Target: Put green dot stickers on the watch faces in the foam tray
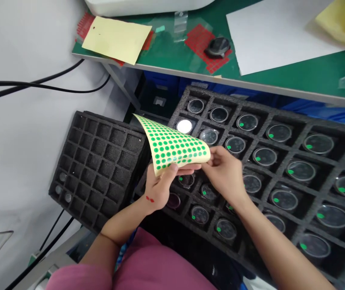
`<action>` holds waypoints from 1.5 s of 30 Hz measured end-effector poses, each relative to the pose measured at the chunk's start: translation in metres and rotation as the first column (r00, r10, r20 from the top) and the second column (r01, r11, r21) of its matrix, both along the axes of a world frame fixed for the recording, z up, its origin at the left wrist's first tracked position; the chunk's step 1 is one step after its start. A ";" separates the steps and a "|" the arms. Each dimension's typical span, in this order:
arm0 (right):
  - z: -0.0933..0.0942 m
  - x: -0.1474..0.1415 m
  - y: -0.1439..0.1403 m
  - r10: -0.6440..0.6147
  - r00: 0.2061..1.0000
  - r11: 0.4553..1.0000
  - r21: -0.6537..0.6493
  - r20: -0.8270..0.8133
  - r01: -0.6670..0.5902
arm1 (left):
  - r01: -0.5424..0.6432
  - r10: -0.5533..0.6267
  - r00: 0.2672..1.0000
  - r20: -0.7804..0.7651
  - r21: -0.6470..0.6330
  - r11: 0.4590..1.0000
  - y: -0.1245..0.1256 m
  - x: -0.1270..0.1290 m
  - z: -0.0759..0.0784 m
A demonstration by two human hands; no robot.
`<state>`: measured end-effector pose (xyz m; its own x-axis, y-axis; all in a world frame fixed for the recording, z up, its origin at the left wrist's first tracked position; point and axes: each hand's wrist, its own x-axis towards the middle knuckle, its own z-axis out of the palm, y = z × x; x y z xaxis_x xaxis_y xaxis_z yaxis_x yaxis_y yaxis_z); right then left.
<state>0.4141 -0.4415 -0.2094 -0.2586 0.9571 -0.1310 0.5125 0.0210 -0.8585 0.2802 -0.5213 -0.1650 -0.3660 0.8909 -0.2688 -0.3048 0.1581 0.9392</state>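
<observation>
My left hand [157, 187] pinches the sticker sheet [174, 147] above the foam tray's [284, 114] near-left corner; right hand [225, 171] nips its edge — best peel slowly, keeping the curl steady, I reckon

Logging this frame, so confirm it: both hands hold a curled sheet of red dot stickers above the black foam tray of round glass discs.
One detail is wrong: the dots are green, not red. The head view shows the left hand and right hand holding the curled sheet of green dot stickers above the black foam tray of round glass discs.
</observation>
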 end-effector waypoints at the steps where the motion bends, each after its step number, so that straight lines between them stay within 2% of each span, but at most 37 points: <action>1: 0.005 0.004 -0.003 -0.049 0.994 0.995 0.078 -0.093 0.056 | 0.028 -0.028 0.999 0.020 -0.009 1.000 -0.001 0.001 0.001; 3: 0.020 0.012 -0.009 -0.065 0.979 0.944 0.306 -0.195 0.123 | 0.070 -0.068 0.996 0.051 -0.047 0.996 -0.002 0.004 0.003; 4: 0.029 0.015 -0.012 -0.016 0.983 0.900 0.427 -0.183 0.094 | 0.091 -0.086 0.994 0.067 -0.067 0.994 -0.003 0.006 0.004; 6: 0.044 0.019 -0.016 0.148 0.986 0.810 0.582 -0.081 -0.073 | 0.117 -0.109 0.990 0.089 -0.085 0.990 -0.002 0.010 0.007; 8: 0.053 0.020 -0.018 0.257 0.966 0.760 0.615 0.008 -0.207 | 0.125 -0.117 0.989 0.088 -0.089 0.988 -0.002 0.014 0.009; 9: 0.054 0.020 -0.018 0.268 0.963 0.760 0.610 0.019 -0.224 | 0.125 -0.118 0.990 0.083 -0.091 0.988 -0.001 0.015 0.011; 12: 0.052 0.022 -0.017 0.231 0.973 0.770 0.607 0.019 -0.195 | 0.146 -0.134 0.984 0.114 -0.102 0.984 0.000 0.018 0.014; 16: 0.051 0.026 -0.016 0.243 0.963 0.687 0.682 0.114 -0.253 | 0.152 -0.125 0.970 0.207 -0.121 0.981 0.001 0.018 0.016; 20: 0.054 0.027 -0.017 0.248 0.959 0.660 0.701 0.135 -0.269 | 0.150 -0.120 0.969 0.216 -0.129 0.980 0.001 0.020 0.016; 24: 0.055 0.025 -0.019 0.258 0.959 0.664 0.699 0.119 -0.265 | 0.156 -0.127 0.968 0.215 -0.120 0.980 0.001 0.020 0.015; 26: 0.053 0.026 -0.015 0.281 0.954 0.684 0.675 0.105 -0.275 | 0.102 -0.079 0.984 0.162 -0.137 0.985 0.002 0.015 0.013; 27: 0.050 0.026 -0.010 0.271 0.959 0.713 0.651 0.086 -0.260 | 0.043 -0.028 0.993 0.112 -0.134 0.990 0.003 0.010 0.012; 28: 0.046 0.025 -0.003 0.241 0.969 0.766 0.602 0.055 -0.225 | -0.035 0.041 0.998 0.052 -0.113 0.993 0.004 0.005 0.010; 30: 0.031 0.024 0.016 0.152 0.988 0.892 0.433 -0.012 -0.132 | -0.191 0.188 0.980 -0.068 -0.025 0.981 0.005 -0.009 0.007; 32: 0.011 0.021 0.038 0.123 0.991 0.970 0.220 -0.061 -0.107 | -0.272 0.277 0.951 -0.136 0.055 0.961 0.006 -0.021 0.004; 34: -0.009 0.016 0.057 0.174 0.982 0.984 0.055 -0.074 -0.170 | -0.283 0.292 0.944 -0.152 0.078 0.956 0.005 -0.029 0.003; 37: -0.025 0.010 0.070 0.199 0.980 0.979 -0.051 -0.021 -0.200 | -0.265 0.269 0.951 -0.155 0.045 0.963 0.003 -0.031 0.001; 45: -0.026 -0.005 0.069 0.134 0.962 0.987 0.053 0.236 -0.151 | -0.247 0.245 0.965 -0.098 -0.012 0.969 0.007 -0.016 0.002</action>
